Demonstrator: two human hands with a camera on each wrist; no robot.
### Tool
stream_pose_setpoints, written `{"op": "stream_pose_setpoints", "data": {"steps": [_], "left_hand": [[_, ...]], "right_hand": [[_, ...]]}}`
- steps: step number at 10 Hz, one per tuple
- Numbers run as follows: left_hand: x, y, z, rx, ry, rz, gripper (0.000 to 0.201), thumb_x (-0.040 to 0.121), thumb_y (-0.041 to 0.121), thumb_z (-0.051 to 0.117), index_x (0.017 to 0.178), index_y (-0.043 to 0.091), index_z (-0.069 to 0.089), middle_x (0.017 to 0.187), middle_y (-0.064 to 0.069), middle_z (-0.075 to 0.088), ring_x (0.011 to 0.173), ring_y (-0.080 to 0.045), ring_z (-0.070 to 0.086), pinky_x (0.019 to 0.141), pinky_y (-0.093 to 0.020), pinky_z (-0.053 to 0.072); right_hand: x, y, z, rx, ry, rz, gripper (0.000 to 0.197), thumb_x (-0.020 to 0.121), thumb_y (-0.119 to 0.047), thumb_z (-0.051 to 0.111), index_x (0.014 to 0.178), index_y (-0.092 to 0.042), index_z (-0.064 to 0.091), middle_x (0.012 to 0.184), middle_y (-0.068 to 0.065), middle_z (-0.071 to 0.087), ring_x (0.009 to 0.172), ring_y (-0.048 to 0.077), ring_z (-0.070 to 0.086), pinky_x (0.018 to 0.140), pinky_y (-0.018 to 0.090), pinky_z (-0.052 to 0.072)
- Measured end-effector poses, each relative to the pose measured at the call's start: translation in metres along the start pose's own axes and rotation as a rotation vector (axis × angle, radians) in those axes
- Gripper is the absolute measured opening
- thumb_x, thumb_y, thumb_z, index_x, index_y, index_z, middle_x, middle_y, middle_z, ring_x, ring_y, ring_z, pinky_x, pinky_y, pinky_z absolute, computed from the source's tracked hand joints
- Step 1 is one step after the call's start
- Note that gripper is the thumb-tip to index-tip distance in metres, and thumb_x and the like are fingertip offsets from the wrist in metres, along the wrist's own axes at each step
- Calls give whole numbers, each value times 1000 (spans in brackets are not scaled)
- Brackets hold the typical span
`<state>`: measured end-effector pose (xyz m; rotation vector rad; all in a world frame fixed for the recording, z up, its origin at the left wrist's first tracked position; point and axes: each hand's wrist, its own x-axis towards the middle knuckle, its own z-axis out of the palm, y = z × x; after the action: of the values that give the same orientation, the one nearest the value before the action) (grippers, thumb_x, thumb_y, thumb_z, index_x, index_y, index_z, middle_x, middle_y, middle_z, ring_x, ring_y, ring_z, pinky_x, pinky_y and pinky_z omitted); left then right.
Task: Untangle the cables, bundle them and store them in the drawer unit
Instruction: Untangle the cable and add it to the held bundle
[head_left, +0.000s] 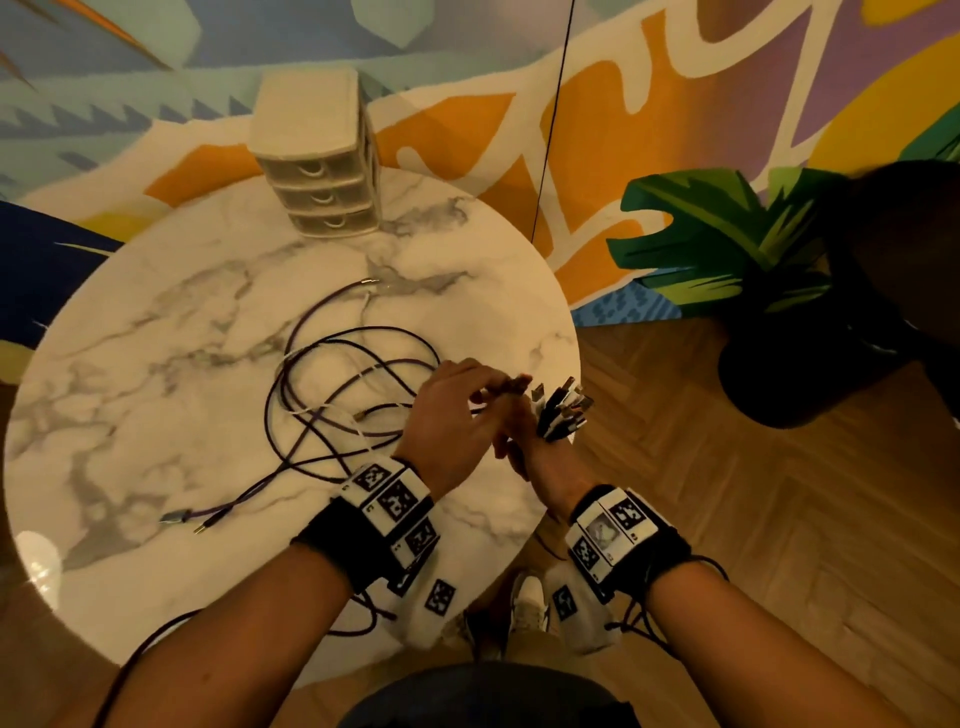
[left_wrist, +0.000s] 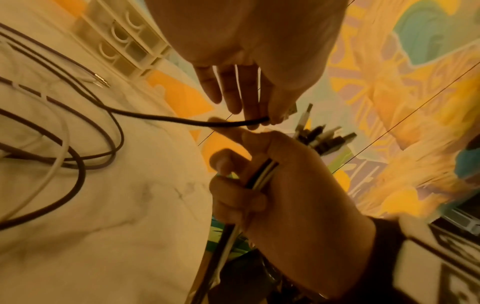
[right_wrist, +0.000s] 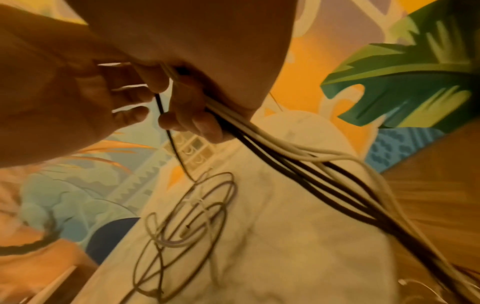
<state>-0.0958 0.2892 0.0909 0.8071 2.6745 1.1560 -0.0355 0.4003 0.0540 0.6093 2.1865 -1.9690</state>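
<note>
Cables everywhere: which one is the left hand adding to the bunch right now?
The dark cable pinched at its end by the left hand. It runs back to the table, unlike those in the right hand's bundle.

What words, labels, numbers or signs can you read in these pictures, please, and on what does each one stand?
No word or number reads clearly.
Wristbands: black-and-white square code markers; the tiny characters beside them are too small to read.
Wall: large white painted shapes, perhaps letters, cut off and unreadable.
Drawer unit: no label visible.

Round white marble table (head_left: 156, 364); colourful patterned rug (head_left: 649, 130); herringbone wood floor (head_left: 779, 519); leaf-shaped green cushion (head_left: 717, 234); warm light.
</note>
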Motion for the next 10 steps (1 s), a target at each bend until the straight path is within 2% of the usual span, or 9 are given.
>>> {"op": "stream_pose_setpoints", "data": {"steps": [2, 3, 4, 5, 6, 7, 8, 9, 10], "left_hand": [[-7, 10, -9, -82, 53, 14, 17, 89, 18, 58, 100, 15, 70, 84, 10, 59, 77, 1, 42, 75, -5, 30], [-11, 16, -8, -163, 61, 66, 22, 85, 25, 55, 97, 15, 70, 90, 10, 60, 88, -6, 45, 80, -13, 35], [-19, 12, -7, -342, 60, -1, 25, 84, 29, 50, 107, 28, 62, 107, 11, 55, 102, -10, 50, 88, -20, 41], [-29, -9, -3, -527, -194, -204, 31, 85, 34, 53, 116, 32, 54, 105, 7, 63, 93, -7, 60, 77, -19, 49], [-50, -48, 8, -157, -403, -265, 20, 90, 28, 56, 110, 25, 59, 94, 1, 66, 87, -12, 62, 76, -26, 47], [-60, -98, 6, 137, -518, -303, 22, 96, 25, 50, 97, 9, 65, 94, -12, 66, 88, -26, 61, 76, -32, 45], [-43, -133, -25, 91, -374, -482, 14, 94, 10, 50, 96, 5, 63, 99, -19, 66, 88, -28, 62, 69, -26, 47], [-12, -150, -71, 161, -69, -549, 20, 92, 7, 55, 108, -3, 64, 112, -21, 63, 104, -30, 59, 77, -23, 41], [19, -131, -103, 406, -59, -531, 31, 97, 24, 44, 112, 2, 62, 120, -22, 59, 109, -38, 54, 88, -37, 43]], "right_hand": [[-6, -25, 5, 188, -110, 86, 42, 99, -3, 35, 61, -13, 51, 58, 2, 41, 49, 3, 39, 54, 21, 31], [-8, -20, 0, 572, -301, 324, 24, 96, 8, 35, 104, 12, 57, 91, 24, 60, 88, 35, 59, 75, 27, 43], [-5, -25, 5, 267, -71, 191, 22, 98, -2, 40, 105, 6, 59, 76, 18, 60, 74, 13, 62, 68, 16, 45], [1, -26, 3, 171, 106, -97, 40, 96, -35, 49, 71, -8, 64, 60, -1, 62, 54, 0, 55, 62, 19, 43], [0, -31, -4, 214, 239, -88, 60, 101, -33, 35, 52, -13, 62, 47, -6, 50, 45, 3, 40, 53, 18, 34], [-3, -46, -15, 474, 253, -100, 60, 101, -30, 33, 54, -6, 61, 56, 6, 61, 54, 16, 55, 61, 24, 49], [-7, -53, -25, 716, 136, -50, 65, 100, -37, 32, 49, -8, 59, 42, 6, 49, 38, 20, 45, 52, 31, 51], [-8, -55, -36, 768, 235, -91, 62, 100, -41, 32, 48, -11, 49, 37, -1, 29, 35, 13, 26, 43, 23, 33], [-8, -54, -37, 591, 389, -183, 60, 101, -40, 29, 49, -14, 41, 41, -5, 31, 40, 11, 28, 49, 26, 29]]}}
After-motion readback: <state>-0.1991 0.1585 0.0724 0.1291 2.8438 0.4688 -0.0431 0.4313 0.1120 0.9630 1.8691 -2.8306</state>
